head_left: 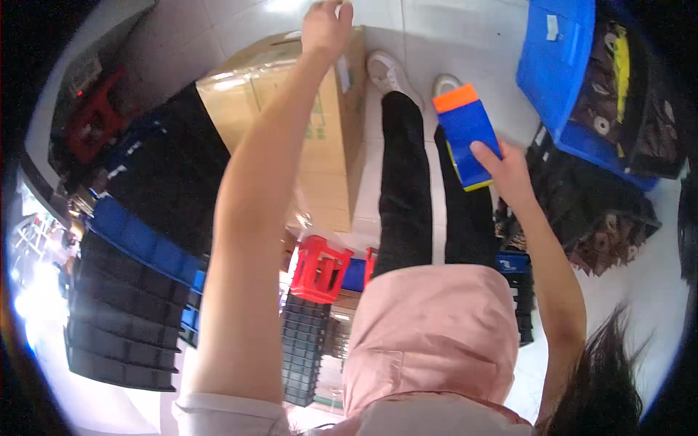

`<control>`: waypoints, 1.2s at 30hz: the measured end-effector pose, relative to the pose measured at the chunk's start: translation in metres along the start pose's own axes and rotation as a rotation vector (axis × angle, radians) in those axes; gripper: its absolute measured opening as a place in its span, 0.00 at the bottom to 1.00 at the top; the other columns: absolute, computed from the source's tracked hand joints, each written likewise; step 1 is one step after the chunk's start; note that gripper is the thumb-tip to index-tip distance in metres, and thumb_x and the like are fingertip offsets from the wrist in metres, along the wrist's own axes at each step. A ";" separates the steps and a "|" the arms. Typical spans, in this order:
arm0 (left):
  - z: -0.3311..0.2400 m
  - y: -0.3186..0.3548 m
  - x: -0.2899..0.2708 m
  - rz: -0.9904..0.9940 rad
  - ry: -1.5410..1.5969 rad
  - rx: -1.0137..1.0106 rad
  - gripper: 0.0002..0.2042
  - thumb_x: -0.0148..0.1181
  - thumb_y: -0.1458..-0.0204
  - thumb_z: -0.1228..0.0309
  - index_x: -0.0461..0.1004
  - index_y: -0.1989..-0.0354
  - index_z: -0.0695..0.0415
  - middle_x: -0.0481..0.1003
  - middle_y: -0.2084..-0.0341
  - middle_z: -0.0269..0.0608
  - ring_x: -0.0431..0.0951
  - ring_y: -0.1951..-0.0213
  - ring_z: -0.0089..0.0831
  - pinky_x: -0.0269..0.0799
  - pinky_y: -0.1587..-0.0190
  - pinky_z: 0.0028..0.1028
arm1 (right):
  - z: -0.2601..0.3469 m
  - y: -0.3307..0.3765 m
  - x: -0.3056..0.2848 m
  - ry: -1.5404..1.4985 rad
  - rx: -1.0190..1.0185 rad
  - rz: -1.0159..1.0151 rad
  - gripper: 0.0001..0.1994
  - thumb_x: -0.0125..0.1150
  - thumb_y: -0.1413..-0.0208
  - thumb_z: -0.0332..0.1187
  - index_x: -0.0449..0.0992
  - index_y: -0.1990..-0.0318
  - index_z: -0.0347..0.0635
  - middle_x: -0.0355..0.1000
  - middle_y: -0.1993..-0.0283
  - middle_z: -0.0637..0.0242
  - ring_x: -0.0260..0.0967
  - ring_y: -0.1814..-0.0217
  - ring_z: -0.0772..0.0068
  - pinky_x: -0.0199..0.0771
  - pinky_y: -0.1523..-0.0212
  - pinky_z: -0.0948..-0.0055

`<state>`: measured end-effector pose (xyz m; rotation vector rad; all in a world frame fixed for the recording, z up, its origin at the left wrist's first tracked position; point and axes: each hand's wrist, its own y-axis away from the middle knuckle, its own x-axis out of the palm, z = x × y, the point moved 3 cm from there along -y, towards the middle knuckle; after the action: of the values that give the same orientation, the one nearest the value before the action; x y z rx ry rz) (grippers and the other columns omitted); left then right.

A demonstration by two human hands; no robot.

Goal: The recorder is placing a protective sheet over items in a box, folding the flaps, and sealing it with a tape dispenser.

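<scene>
My right hand (509,178) grips a flat blue block-shaped thing (465,134) with an orange end and yellow along its edge. The thumb lies across its face, and it is tilted in front of my legs; its exact kind is unclear. My left arm stretches far forward over a tall brown cardboard box (327,171). At the top of the view my left hand (327,29) is closed, its fingers curled in near the box's far edge. Whatever those fingers hold, if anything, cannot be made out.
A blue crate (556,80) at the right holds brown pieces with pale rings and a yellow strip. More brown pieces (614,243) lie below it. Black crates (123,312) stack at the left, and a red plastic stool (320,269) stands near the box. Pale tiles cover the floor.
</scene>
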<state>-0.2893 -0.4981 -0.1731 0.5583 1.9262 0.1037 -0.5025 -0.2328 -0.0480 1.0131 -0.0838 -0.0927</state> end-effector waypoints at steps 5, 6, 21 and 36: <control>-0.101 0.098 -0.095 0.451 0.482 -0.205 0.20 0.46 0.46 0.54 0.76 0.59 0.58 0.77 0.74 0.48 0.76 0.73 0.37 0.71 0.65 0.33 | 0.036 0.072 -0.001 0.380 -0.396 0.063 0.17 0.66 0.56 0.38 0.74 0.62 0.36 0.73 0.70 0.56 0.73 0.68 0.66 0.70 0.66 0.71; -0.101 0.122 -0.098 0.483 0.608 -0.215 0.21 0.46 0.45 0.53 0.75 0.58 0.58 0.76 0.73 0.46 0.75 0.71 0.32 0.70 0.64 0.31 | 0.044 0.084 0.004 0.391 -0.490 0.051 0.20 0.68 0.59 0.40 0.73 0.61 0.37 0.73 0.67 0.54 0.72 0.64 0.51 0.71 0.62 0.63; -0.026 0.363 -0.185 0.512 1.082 -0.359 0.07 0.62 0.51 0.69 0.75 0.71 0.60 0.72 0.82 0.27 0.66 0.80 0.11 0.61 0.78 0.16 | 0.027 0.210 0.148 0.800 -0.983 0.360 0.20 0.69 0.62 0.46 0.75 0.69 0.36 0.71 0.75 0.60 0.69 0.75 0.60 0.66 0.68 0.66; 0.233 0.759 -0.130 0.110 1.623 -0.767 0.09 0.60 0.50 0.65 0.73 0.76 0.57 0.71 0.79 0.27 0.67 0.74 0.15 0.63 0.68 0.19 | -0.128 0.351 0.427 0.914 -0.037 0.792 0.17 0.67 0.59 0.42 0.75 0.67 0.39 0.74 0.72 0.55 0.73 0.70 0.55 0.72 0.69 0.63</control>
<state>0.2110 0.0769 0.0839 -0.0888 3.0097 1.7173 -0.0508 0.0102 0.1944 0.8440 0.3534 1.0803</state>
